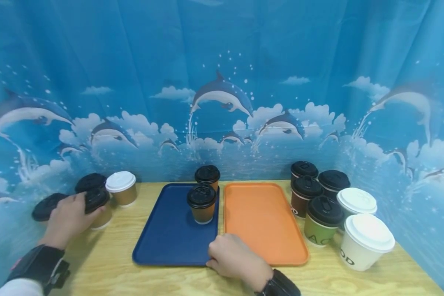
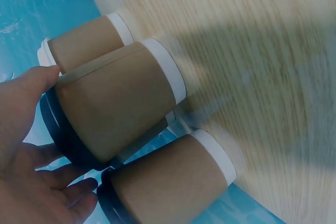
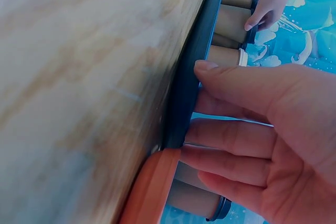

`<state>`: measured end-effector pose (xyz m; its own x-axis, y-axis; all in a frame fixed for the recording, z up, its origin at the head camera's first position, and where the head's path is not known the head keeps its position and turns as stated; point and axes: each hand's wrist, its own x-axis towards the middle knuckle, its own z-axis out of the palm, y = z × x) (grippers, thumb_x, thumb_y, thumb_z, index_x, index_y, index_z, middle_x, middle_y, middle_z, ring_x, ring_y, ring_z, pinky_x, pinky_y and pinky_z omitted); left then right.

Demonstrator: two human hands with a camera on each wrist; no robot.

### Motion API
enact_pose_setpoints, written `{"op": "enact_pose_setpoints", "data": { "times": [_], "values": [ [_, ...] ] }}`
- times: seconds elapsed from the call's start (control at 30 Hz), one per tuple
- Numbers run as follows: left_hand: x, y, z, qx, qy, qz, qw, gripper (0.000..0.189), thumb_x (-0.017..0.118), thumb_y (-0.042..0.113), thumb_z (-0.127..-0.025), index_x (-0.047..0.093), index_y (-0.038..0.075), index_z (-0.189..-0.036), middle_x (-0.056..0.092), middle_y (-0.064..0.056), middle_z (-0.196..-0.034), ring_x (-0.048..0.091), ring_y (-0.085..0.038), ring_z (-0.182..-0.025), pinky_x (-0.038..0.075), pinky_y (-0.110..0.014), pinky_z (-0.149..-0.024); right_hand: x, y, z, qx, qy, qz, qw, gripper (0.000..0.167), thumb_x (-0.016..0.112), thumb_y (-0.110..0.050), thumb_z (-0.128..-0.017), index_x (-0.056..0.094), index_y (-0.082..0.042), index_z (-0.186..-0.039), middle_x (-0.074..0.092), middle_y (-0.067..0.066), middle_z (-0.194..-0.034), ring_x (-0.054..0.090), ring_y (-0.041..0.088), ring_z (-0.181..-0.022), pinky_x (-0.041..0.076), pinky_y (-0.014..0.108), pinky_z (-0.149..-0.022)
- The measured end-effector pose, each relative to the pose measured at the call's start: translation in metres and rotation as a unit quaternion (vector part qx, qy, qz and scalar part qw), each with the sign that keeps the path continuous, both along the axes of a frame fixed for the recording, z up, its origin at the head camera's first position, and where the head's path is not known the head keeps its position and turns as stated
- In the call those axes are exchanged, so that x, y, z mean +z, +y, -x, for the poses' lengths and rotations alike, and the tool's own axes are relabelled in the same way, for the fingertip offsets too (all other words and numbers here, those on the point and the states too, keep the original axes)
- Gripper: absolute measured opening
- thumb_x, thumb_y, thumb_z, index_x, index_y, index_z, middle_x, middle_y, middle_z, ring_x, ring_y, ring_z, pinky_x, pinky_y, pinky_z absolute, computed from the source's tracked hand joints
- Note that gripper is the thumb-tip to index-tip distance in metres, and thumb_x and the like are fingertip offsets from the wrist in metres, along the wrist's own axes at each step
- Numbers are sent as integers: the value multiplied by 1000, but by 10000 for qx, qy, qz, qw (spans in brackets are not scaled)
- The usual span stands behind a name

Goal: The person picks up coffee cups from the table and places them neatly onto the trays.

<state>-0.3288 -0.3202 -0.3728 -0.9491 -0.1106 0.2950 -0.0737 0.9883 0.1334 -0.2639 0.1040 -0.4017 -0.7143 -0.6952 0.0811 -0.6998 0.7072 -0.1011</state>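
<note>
At the left of the table my left hand (image 1: 68, 218) grips a brown paper coffee cup (image 2: 118, 106) by its black lid, thumb on one side and fingers on the other. Two more black-lidded brown cups (image 1: 49, 206) stand around that hand, and a white-lidded brown cup (image 1: 123, 194) is just to its right. My right hand (image 1: 237, 259) is at the near edge of the blue tray (image 1: 163, 238), beside the orange tray (image 1: 260, 222). Its thumb and loosely bent fingers touch the trays' rims in the right wrist view. Two black-lidded brown cups (image 1: 202, 211) stand on the blue tray.
Several cups crowd the table's right side: dark ones with black lids (image 1: 307, 187), a green one (image 1: 320, 232) with a black lid, and white-lidded ones (image 1: 364, 244). A blue dolphin-print curtain (image 1: 222, 49) hangs behind the wooden table (image 1: 163, 281) and along both sides.
</note>
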Motion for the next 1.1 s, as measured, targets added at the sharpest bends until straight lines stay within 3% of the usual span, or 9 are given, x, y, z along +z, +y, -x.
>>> {"op": "enact_pose_setpoints", "data": {
  "times": [0.27, 0.47, 0.6, 0.73, 0.9, 0.97, 1.1],
  "values": [
    [2, 1, -3, 260, -42, -277, 9993, 92, 80, 38, -83, 38, -28, -130, 41, -51, -118, 44, -66, -108, 43, -73, -86, -1, -2, 1, -13, 273, -126, 9995, 32, 77, -34, -90, 65, -23, -62, 46, -16, -56, 44, -1, -51, 40, 19, -52],
    [5, 0, -9, -90, -123, -362, 9992, 100, 82, 46, -80, 36, -28, -130, 41, -53, -118, 47, -66, -105, 45, -72, -83, -2, -1, 1, 11, 406, -171, 9990, 32, 77, -36, -90, 66, -23, -63, 48, -16, -56, 44, -1, -52, 41, 19, -53],
    [10, 10, -20, -154, 215, -374, 9989, 97, 84, 44, -78, 40, -24, -131, 44, -50, -118, 47, -65, -105, 45, -72, -82, -1, -1, 1, 19, 232, -87, 9997, 31, 77, -34, -90, 66, -23, -63, 47, -16, -56, 43, -2, -51, 39, 17, -52],
    [17, 30, -35, -302, 732, -494, 9956, 97, 84, 50, -78, 43, -19, -133, 46, -47, -120, 47, -63, -107, 44, -72, -80, -1, -1, 1, 12, 45, -13, 10000, 31, 77, -32, -91, 66, -22, -63, 45, -17, -55, 42, -2, -50, 37, 17, -51],
    [19, 67, -51, -1020, 1404, -674, 9825, 90, 85, 52, -77, 52, -13, -130, 55, -39, -120, 53, -57, -106, 45, -69, -80, -1, -1, 2, -3, 279, -68, 9996, 33, 78, -32, -90, 65, -22, -61, 43, -16, -55, 40, -1, -50, 37, 17, -51],
    [17, 84, -54, -1351, 1548, -751, 9758, 84, 86, 49, -76, 55, -9, -128, 59, -34, -117, 57, -54, -104, 47, -67, -79, -1, 0, 2, -15, 279, -59, 9996, 32, 78, -32, -89, 66, -23, -62, 45, -17, -55, 41, -2, -51, 38, 17, -52],
    [12, 115, -60, -1645, 1346, -933, 9727, 82, 85, 52, -76, 56, -4, -128, 63, -27, -114, 62, -46, -102, 51, -62, -78, 1, 2, 4, 26, -9, 63, 10000, 27, 78, -31, -89, 71, -24, -65, 52, -18, -58, 45, -4, -52, 40, 15, -53]
  ]
}}
